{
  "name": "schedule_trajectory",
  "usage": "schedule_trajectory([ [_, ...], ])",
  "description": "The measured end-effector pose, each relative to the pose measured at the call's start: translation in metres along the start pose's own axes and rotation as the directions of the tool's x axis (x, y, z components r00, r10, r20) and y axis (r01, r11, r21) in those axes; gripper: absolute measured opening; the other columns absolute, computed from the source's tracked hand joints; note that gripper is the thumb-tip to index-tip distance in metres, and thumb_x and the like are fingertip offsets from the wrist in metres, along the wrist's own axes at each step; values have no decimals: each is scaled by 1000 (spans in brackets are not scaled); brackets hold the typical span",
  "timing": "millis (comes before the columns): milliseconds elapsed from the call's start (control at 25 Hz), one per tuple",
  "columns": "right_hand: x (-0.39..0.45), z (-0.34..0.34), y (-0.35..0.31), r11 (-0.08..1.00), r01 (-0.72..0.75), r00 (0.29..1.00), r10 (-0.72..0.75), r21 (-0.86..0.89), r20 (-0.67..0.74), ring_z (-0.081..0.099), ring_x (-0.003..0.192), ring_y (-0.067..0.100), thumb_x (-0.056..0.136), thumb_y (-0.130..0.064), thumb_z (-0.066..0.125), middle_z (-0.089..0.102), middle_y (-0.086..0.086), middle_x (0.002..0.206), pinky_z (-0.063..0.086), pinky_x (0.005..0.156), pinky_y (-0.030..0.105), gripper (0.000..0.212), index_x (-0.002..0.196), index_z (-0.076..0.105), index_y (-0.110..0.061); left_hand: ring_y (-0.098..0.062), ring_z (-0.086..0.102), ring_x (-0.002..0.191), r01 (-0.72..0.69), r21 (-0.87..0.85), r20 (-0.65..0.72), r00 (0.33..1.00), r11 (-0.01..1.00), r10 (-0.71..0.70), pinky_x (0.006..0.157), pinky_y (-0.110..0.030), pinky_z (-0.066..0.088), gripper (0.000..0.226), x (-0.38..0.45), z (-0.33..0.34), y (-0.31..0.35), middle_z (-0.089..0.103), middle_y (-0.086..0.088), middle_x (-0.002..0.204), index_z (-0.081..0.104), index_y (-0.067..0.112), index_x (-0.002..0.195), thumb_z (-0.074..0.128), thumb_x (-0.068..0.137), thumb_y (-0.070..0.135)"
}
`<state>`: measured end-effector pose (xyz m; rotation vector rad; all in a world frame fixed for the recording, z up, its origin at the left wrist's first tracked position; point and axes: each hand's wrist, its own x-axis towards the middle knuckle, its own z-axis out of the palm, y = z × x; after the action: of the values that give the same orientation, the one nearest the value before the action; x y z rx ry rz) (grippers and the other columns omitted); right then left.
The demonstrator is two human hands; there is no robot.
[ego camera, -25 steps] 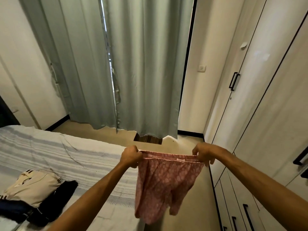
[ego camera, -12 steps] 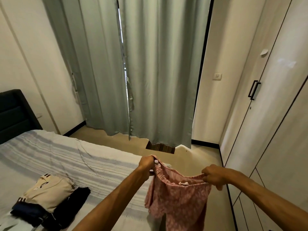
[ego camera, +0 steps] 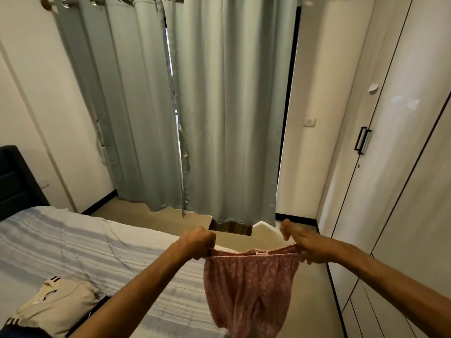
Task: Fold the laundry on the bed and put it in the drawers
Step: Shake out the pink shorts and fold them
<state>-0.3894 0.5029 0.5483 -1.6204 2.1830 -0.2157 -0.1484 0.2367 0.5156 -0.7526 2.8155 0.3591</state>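
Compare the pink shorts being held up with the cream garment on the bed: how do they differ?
The pink shorts hang in the air, stretched by the waistband between the left hand and right hand; the cream garment lies bunched on the bed. The shorts are patterned, the cream garment plain with dark stripes. Neither is folded.

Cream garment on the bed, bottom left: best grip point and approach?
Pinch the cream garment at its far striped edge, coming from above. It lies crumpled on the bed, the left forearm hides its near right corner, and both hands hold the pink shorts.
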Motion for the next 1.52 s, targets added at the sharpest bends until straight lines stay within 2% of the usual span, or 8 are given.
schedule_trajectory([
  [280,-11,-92,25,988,-139,973,124,-66,-195,74,67,20,93,12,53,70,11,90,64,67,38,44,87,69,-29,-4,56,72,-447,259,-117,865,856,488,66,-25,48,29,-7,-87,14,66,7,93,60,23,98,76,84,3],
  [480,-12,-84,-29,985,170,955,-162,8,-248,66,103,10,98,-21,65,67,-7,115,52,83,25,25,117,65,-37,-14,74,79,-356,-63,-169,924,932,342,62,-27,61,37,2,-132,56,75,-7,88,60,25,71,57,83,-10],
  [600,13,-23,-75,965,249,960,-235,83,-150,54,121,8,93,-60,63,51,-11,142,49,99,29,53,142,51,-41,-19,75,77,-295,-333,-230,947,896,226,53,-25,56,34,8,-148,88,76,-16,86,57,21,68,49,79,-10],
  [800,28,41,-82,947,255,959,-223,195,-173,64,91,14,104,-43,53,63,-9,104,56,89,36,18,108,67,-32,-17,73,75,-285,-603,-279,950,745,137,48,-21,48,35,-10,-172,90,79,-17,97,52,17,71,39,84,-13],
  [1000,9,12,-38,948,102,994,-85,300,-70,67,99,22,83,-83,51,75,7,109,52,90,33,76,109,79,-17,4,73,86,-398,-262,-472,848,879,243,71,-27,55,45,-36,-196,27,80,0,97,64,20,60,48,72,-21],
  [1200,-15,-96,-12,792,228,932,-10,566,-362,74,99,36,86,-41,79,79,16,98,63,89,44,45,101,78,2,16,66,85,-373,132,-258,882,918,395,77,-4,46,42,-48,-178,-1,73,17,120,81,28,81,65,84,-11],
  [1360,-26,-153,-11,816,279,903,-43,506,-428,71,106,33,93,-36,73,75,20,110,59,88,41,39,108,77,0,-10,74,67,-407,-93,-358,865,909,350,61,-37,65,30,-36,-164,15,73,-6,95,68,24,97,56,99,-3],
  [1520,-37,-178,-3,831,302,847,-9,467,-531,68,102,22,90,-33,78,66,14,120,57,84,40,29,105,79,-8,-5,72,70,-408,-10,-383,845,913,373,64,-34,64,30,-25,-176,23,75,-3,101,74,24,118,53,105,8],
])
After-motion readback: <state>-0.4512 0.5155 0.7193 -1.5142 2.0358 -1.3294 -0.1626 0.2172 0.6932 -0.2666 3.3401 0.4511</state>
